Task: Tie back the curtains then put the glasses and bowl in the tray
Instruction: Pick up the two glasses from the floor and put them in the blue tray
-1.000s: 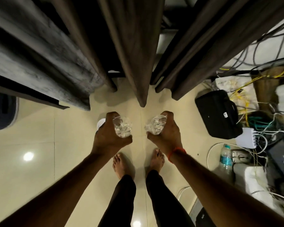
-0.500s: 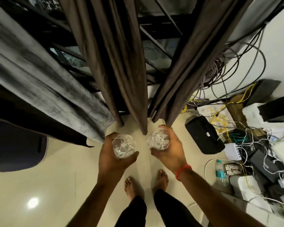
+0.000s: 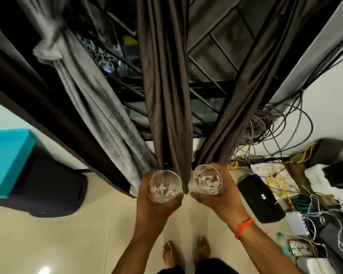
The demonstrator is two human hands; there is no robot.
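My left hand (image 3: 156, 208) grips a clear cut glass (image 3: 165, 186) from below, mouth up. In my right hand (image 3: 222, 200), with an orange band on its wrist, is a second clear glass (image 3: 206, 179). Both glasses are held side by side in front of me, just under the hanging end of a brown curtain (image 3: 166, 95). Another brown curtain (image 3: 251, 91) hangs to the right. A grey curtain (image 3: 99, 107) on the left is knotted near its top. No bowl or tray is in sight.
A dark window grille (image 3: 210, 62) is behind the curtains. A tangle of cables (image 3: 269, 125), a black case (image 3: 260, 197), boxes and a bottle (image 3: 283, 242) crowd the floor at right. A turquoise box (image 3: 6, 159) rests on a dark object (image 3: 52, 190) at left. My bare feet (image 3: 184, 252) stand on cream tiles.
The view has tilted upward from the floor to the window. Both hands have risen with the glasses, whose mouths now face up.
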